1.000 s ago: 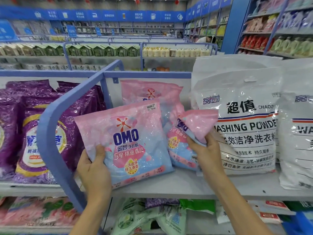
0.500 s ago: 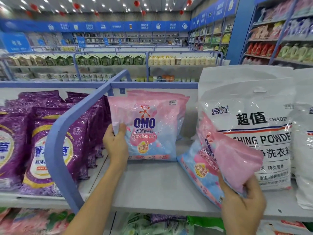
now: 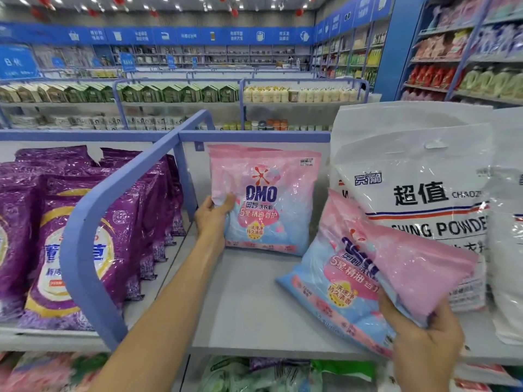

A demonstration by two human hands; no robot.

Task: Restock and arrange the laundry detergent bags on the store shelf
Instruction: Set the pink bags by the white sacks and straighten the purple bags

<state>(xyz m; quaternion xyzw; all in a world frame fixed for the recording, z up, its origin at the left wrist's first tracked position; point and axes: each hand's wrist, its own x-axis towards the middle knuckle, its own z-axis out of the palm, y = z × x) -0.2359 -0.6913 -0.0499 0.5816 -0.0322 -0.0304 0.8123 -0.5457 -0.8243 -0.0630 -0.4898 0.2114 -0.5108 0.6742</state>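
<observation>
Pushing the upright OMO bag (image 3: pixel 266 205) to the back of the shelf (image 3: pixel 249 306) is what has just changed: a second ago I had it at the front edge, and now it stands against the rear panel, just beside the blue divider (image 3: pixel 93 222). My left hand (image 3: pixel 212 219) grips its left edge, thumb across the front. The tilted OMO bag (image 3: pixel 339 278) has come forward and down. Its lower corner rests on the shelf and its back leans on the white washing powder bag (image 3: pixel 418 193), while my right hand (image 3: pixel 424 355) clamps its folded pink top. My hands are well apart, each closed on its own bag. I judge the back place filled and the bare shelf in front free for the tilted one. I count two pink OMO bags for certain; whether another hides behind the upright one I cannot tell. There are two white bags in front, the second white bag (image 3: pixel 506 250) cut off at the right edge. The purple bags (image 3: pixel 79 250) left of the divider overlap too much for an exact count, but there are more than four.
</observation>
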